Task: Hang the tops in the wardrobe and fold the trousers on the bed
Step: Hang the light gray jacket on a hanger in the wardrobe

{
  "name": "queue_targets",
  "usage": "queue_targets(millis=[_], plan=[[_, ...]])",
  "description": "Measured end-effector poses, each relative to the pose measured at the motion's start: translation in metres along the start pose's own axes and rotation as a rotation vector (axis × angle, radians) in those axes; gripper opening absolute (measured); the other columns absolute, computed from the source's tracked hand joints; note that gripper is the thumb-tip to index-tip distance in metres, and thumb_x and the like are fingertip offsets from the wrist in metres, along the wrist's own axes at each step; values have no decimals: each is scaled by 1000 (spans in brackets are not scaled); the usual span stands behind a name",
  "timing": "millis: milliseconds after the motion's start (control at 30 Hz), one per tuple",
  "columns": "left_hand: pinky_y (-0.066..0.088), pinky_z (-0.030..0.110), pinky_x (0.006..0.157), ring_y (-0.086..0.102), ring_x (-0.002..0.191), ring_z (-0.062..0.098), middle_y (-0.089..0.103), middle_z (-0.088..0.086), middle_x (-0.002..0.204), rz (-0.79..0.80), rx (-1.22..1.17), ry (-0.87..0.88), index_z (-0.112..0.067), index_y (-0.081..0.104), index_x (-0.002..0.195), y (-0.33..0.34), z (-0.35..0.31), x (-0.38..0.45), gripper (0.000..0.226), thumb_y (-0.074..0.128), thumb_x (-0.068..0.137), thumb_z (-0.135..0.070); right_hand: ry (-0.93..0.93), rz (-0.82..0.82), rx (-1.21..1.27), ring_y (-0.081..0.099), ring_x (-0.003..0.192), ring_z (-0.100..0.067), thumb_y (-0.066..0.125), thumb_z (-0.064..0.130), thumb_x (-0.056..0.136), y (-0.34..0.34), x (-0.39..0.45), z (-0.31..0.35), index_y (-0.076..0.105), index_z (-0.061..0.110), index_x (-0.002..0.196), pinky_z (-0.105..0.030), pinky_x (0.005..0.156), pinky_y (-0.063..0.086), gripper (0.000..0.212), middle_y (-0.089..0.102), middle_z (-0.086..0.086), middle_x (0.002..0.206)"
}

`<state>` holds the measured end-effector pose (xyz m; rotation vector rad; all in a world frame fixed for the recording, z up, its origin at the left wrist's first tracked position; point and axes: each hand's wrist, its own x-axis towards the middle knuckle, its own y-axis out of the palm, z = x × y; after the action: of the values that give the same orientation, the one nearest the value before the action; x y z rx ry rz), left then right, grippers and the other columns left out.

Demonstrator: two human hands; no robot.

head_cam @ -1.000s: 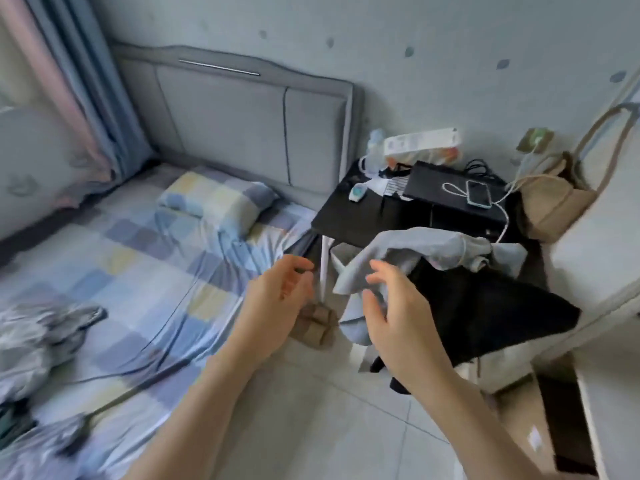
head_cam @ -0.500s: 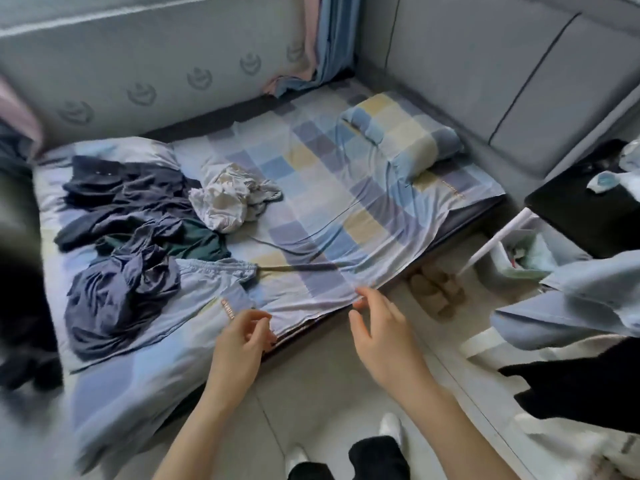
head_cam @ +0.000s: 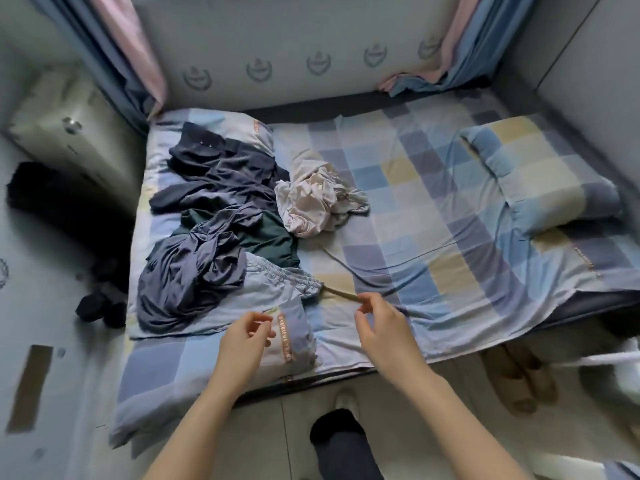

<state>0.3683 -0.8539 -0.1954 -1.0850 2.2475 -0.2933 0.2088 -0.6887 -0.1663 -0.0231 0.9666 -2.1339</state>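
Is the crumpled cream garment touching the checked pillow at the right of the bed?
Apart. The head view shows the cream garment and the checked pillow separated by a wide stretch of bare checked sheet.

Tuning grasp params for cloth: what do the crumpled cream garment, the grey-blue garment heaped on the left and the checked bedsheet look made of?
Crumpled cream garment: thin woven cloth, matte; sharp, crisp creases suggest cotton or linen.
Grey-blue heaped garment: soft, drapey knit, slight sheen; smooth flowing folds, probably jersey or a synthetic blend.
Checked bedsheet: light woven cotton-like cloth, matte, fine wrinkles.
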Motion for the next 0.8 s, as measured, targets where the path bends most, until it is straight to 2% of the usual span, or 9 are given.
queue_targets(millis=[100, 200, 300, 400, 567, 667, 733, 800], plan=[[48, 30, 68, 64, 74, 18, 69, 4, 83, -31, 9, -24, -17, 64, 89, 18, -17, 52, 12, 56, 93, -9, -10, 20, -12, 55, 101, -20, 47, 20, 97, -6, 66, -4, 50, 13, 124, -28, 78, 41, 28, 60, -4, 111], [50, 38, 78, 65, 84, 23, 68, 1, 87, -25, 58, -40, -15, 67, 92, 34, -24, 106, 9, 59, 91, -11, 21, 62, -19, 53, 93, -16, 47, 21, 97, -6, 130, -12, 52, 13, 121, -27, 75, 37, 26, 60, -1, 104], [44, 27, 72, 62, 87, 19, 68, 2, 91, -38, 116, -48, -11, 68, 96, 46, -24, 164, 10, 60, 91, -12, 74, 86, -25, 58, 94, -23, 50, 20, 95, 5, 198, -29, 56, 11, 117, -27, 74, 37, 24, 63, -3, 100], [43, 17, 65, 61, 91, 20, 64, 1, 92, -32, 136, -49, -11, 66, 97, 57, -20, 226, 9, 60, 91, -11, 140, 116, -46, 59, 104, -29, 50, 19, 95, 25, 268, -54, 58, 8, 115, -27, 80, 38, 24, 65, -10, 113], [43, 26, 76, 58, 96, 18, 63, 3, 107, 40, 236, -73, -11, 63, 109, 80, 5, 334, 20, 60, 91, -19, 218, 149, -27, 57, 109, -28, 53, 22, 94, 61, 372, -94, 61, 10, 113, -30, 88, 42, 24, 65, -11, 112], [46, 32, 89, 58, 106, 22, 64, 5, 111, 78, 253, -102, -11, 61, 112, 98, 20, 397, 25, 61, 90, -23, 255, 171, 21, 56, 99, -25, 52, 22, 93, 88, 435, -114, 63, 18, 93, -34, 88, 44, 11, 63, -8, 101], [45, 32, 89, 57, 106, 22, 62, 3, 110, 115, 211, -122, -13, 59, 114, 110, 26, 434, 27, 61, 91, -26, 286, 163, 85, 53, 91, -23, 52, 23, 92, 106, 476, -121, 58, 25, 79, -40, 90, 46, 15, 61, -4, 93], [45, 34, 89, 57, 102, 22, 61, 1, 107, 127, 144, -149, -14, 59, 114, 121, 33, 471, 27, 62, 91, -28, 295, 144, 134, 52, 87, -20, 54, 26, 92, 125, 517, -128, 62, 24, 84, -40, 90, 47, 11, 58, 3, 83]])
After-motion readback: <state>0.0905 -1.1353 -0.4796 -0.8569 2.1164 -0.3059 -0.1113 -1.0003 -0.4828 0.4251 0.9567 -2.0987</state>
